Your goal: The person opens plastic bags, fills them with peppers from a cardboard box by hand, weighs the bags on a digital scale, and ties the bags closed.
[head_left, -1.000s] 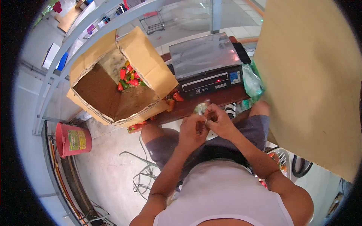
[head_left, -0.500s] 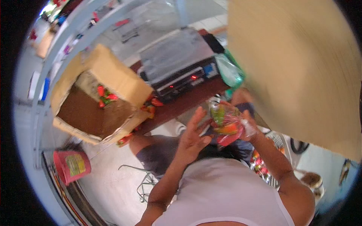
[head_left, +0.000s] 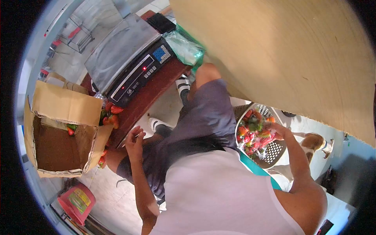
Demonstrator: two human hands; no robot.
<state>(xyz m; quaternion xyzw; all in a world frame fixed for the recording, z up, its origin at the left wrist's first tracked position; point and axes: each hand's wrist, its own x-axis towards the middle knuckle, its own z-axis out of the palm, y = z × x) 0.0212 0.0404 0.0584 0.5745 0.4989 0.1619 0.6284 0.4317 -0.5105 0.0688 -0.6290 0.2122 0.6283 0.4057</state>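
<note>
My right hand [head_left: 277,131] is down at the basket on my right, its fingers closed on a clear plastic bag of peppers [head_left: 267,137]. Other bagged red and green peppers [head_left: 247,124] lie in the same perforated basket [head_left: 275,153]. Over my left thigh, near the table edge, my left hand [head_left: 134,145] is raised with its fingers loosely bent and apart, holding nothing visible. Loose red peppers [head_left: 113,109] sit between the scale and the cardboard box [head_left: 66,105]. A few more peppers [head_left: 71,129] show inside the box.
A digital scale [head_left: 129,58] with lit red digits stands on the dark red table [head_left: 150,96]. Green and clear plastic bags [head_left: 186,49] hang at its corner. A large wooden board [head_left: 282,51] fills the right. A pink bucket [head_left: 78,203] and a dog [head_left: 313,141] are on the floor.
My right hand has moved the bag of peppers from in front of me to the basket at right. My left hand has drawn away leftward. The view has turned right.
</note>
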